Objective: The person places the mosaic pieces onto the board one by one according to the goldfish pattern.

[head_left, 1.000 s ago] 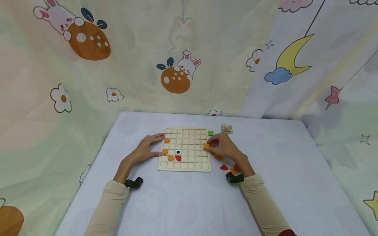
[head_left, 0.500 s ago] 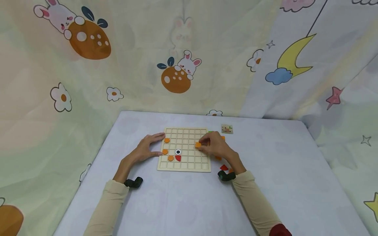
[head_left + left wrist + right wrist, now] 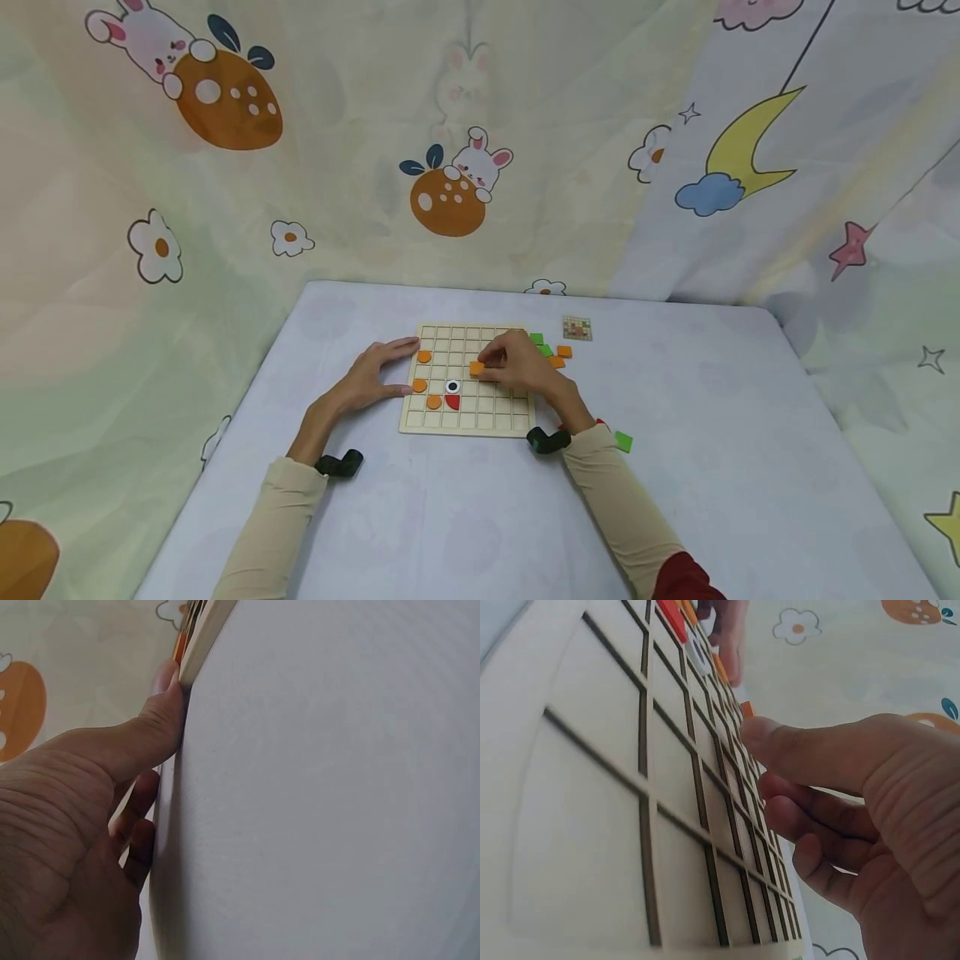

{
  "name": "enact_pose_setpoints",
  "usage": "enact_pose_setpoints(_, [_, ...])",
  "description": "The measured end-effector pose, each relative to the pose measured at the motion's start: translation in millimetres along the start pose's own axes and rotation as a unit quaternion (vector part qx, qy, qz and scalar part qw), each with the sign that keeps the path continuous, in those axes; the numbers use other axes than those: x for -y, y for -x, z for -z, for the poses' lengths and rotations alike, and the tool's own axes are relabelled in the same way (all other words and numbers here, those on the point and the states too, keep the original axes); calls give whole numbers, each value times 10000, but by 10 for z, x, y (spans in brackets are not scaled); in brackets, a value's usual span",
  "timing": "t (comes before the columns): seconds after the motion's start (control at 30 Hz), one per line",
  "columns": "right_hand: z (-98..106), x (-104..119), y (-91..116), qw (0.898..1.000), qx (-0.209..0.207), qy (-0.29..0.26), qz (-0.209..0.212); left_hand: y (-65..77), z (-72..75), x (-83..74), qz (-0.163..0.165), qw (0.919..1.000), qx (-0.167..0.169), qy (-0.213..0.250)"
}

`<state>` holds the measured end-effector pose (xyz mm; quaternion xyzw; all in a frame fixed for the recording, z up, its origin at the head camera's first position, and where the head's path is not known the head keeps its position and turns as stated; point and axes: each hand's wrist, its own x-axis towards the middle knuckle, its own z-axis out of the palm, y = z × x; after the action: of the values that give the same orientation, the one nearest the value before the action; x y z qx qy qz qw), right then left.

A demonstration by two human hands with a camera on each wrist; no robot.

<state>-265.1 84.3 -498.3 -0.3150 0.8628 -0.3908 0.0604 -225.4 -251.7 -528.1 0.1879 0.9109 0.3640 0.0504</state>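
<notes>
A pale wooden grid board [image 3: 469, 422] lies on the white-covered table. My left hand [image 3: 366, 379] rests at its left edge, fingers extended and thumb apart; the left wrist view has the thumb right against the board's side [image 3: 204, 646]. Between thumb and fingertips, my right hand [image 3: 521, 365] pinches a square orange tile [image 3: 476, 369] over the board's middle. Only a sliver of that orange tile [image 3: 748, 709] shows in the right wrist view. Round orange tiles [image 3: 423, 357], a white tile with a black ring [image 3: 452, 387] and a red quarter-round tile [image 3: 452, 402] occupy cells on the left.
Right of the board lie green tiles [image 3: 537, 339] and orange tiles [image 3: 564, 352]. Another green tile [image 3: 624, 442] lies beside the right sleeve, which partly hides red pieces. A small pattern card [image 3: 577, 327] sits near the back. A printed curtain [image 3: 345, 167] hangs behind the table.
My right hand has carried the orange tile leftward from the board's right edge to its middle, uncovering loose tiles at the right. The left hand has stayed put.
</notes>
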Motion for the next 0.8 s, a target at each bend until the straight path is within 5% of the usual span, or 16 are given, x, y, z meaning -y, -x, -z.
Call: enact_pose_setpoints(0.8, [-207, 75, -247, 9995, 318, -57, -10, -1, 1, -22, 141, 9999, 46, 55])
